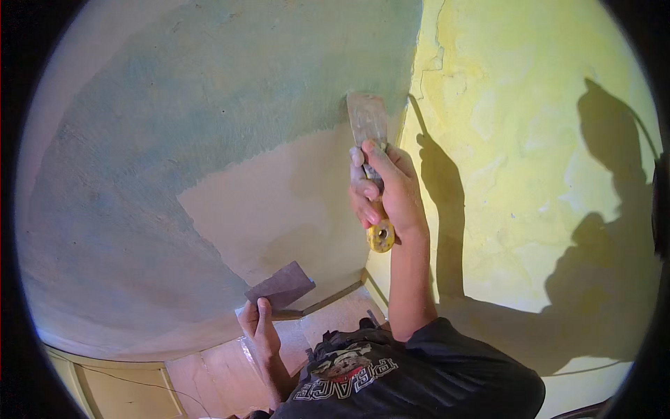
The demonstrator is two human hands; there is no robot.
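Note:
My right hand [391,178] is raised, with its fingers wrapped round a putty knife [368,115]. The knife has a wide, smeared blade and a yellow handle end with a hole. Its blade points up and lies at the grey-green wall [153,112], close to the corner; whether the edge touches I cannot tell. Lower down, my left hand [262,329] grips a dark, flat rectangular plate [281,285] between thumb and fingers. Behind both tools, a pale, smooth-edged coat of filler [258,199] covers part of the wall. Whitish smears mark my right fingers.
A yellow wall [502,209] with cracks and worn patches meets the grey-green one at the right-hand corner. Dark shadows of my arm and body fall on it. Below lie a tiled floor [213,373] and a cream panel [122,391] with a thin cable.

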